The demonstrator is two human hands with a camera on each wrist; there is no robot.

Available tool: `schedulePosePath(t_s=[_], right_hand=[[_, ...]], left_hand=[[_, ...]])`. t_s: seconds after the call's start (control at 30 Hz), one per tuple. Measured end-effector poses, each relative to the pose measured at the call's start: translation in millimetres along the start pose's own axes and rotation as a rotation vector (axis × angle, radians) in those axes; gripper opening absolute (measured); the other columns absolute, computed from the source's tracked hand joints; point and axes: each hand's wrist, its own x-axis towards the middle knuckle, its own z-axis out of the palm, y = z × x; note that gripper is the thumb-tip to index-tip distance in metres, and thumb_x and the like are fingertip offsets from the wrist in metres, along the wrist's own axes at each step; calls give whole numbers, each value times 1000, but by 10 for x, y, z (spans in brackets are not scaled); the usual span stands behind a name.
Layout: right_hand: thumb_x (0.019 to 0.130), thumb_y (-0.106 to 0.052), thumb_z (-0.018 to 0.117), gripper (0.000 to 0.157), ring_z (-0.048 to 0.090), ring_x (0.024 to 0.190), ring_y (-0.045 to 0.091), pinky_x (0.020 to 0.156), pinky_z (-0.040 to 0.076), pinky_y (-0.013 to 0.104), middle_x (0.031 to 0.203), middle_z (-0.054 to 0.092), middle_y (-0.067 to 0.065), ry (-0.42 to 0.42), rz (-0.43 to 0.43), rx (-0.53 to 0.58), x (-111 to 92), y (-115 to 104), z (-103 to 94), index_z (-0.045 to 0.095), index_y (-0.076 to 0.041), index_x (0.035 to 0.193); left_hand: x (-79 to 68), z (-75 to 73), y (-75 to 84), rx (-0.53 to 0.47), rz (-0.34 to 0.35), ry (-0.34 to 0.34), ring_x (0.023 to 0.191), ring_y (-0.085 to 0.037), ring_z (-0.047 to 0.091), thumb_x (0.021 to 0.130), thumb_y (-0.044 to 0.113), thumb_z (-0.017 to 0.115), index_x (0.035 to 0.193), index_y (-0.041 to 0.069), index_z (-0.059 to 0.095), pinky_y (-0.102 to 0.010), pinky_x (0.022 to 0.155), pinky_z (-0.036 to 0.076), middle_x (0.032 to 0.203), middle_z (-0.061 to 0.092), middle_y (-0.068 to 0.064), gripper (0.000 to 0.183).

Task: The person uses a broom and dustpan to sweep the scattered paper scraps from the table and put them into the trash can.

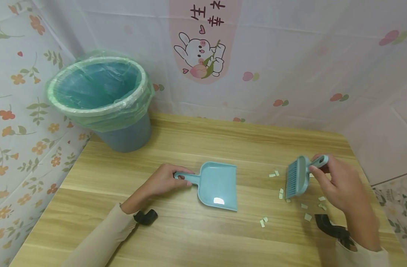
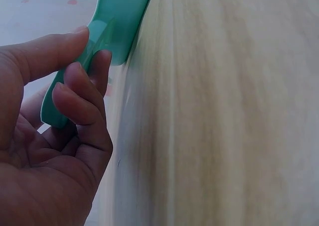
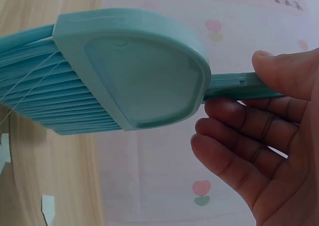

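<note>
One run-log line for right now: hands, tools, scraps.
left hand: holds dustpan | right hand: holds brush | pale scraps: scattered on table around brush, none visible in dustpan

Behind the wood-grain desk point(image 1: 190, 237) hangs a pale cloth point(image 1: 290, 48) with a rabbit print point(image 1: 196, 50); left of the desk, a flower-patterned cloth point(image 1: 14, 148).

Soft, even light fills the head view; glare whitens the dustpan point(image 1: 217, 183) at its six o'clock. Both wrist views are dimmer, the left one blurring the bench point(image 2: 224, 111) at three o'clock.
</note>
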Motion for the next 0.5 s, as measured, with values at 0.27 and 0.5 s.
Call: schedulePosePath(t_s=[0.27, 0.5], right_hand=[[108, -11, 67, 21, 61, 86, 5, 74, 46, 16, 95, 69, 3, -22, -18, 30, 35, -47, 129, 63, 4, 121], [108, -13, 69, 18, 64, 82, 13, 72, 47, 17, 94, 69, -2, -54, -25, 48, 106, -164, 249, 65, -1, 121]], left_hand=[[5, 22, -18, 10, 4, 9, 74, -15, 54, 93, 20, 90, 123, 12, 86, -27, 66, 44, 87, 71, 5, 31], [3, 58, 18, 22, 15, 32, 74, -16, 52, 94, 23, 90, 123, 14, 86, -28, 66, 43, 89, 72, 5, 30]])
